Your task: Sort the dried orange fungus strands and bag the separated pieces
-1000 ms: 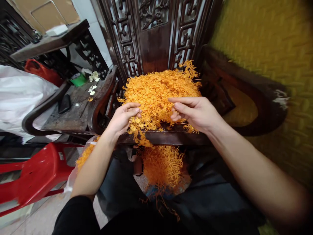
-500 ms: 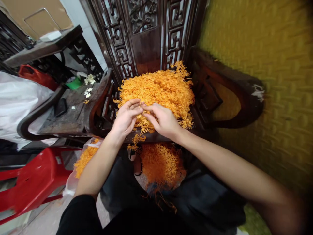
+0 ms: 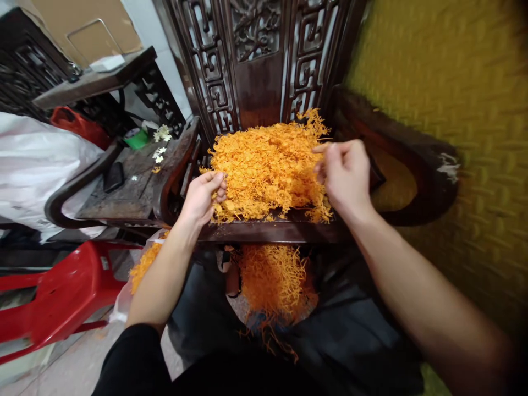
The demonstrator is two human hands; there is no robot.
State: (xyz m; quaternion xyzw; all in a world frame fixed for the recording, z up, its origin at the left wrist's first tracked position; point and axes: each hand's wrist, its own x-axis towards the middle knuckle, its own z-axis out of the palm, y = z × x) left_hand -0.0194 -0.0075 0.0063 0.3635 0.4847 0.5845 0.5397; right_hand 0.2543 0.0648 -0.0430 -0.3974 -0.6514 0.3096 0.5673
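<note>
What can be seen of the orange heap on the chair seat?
The orange heap is a loose, tangled mound of many small, frilly pieces, with thin stalks showing here and there; what they are made of is unclear. It lies across the dark wooden chair seat, in front of the carved backrest, with a sprig sticking up at its far right corner. The left hand is at its left edge, the right hand at its right; actual contact is hard to tell.
</note>
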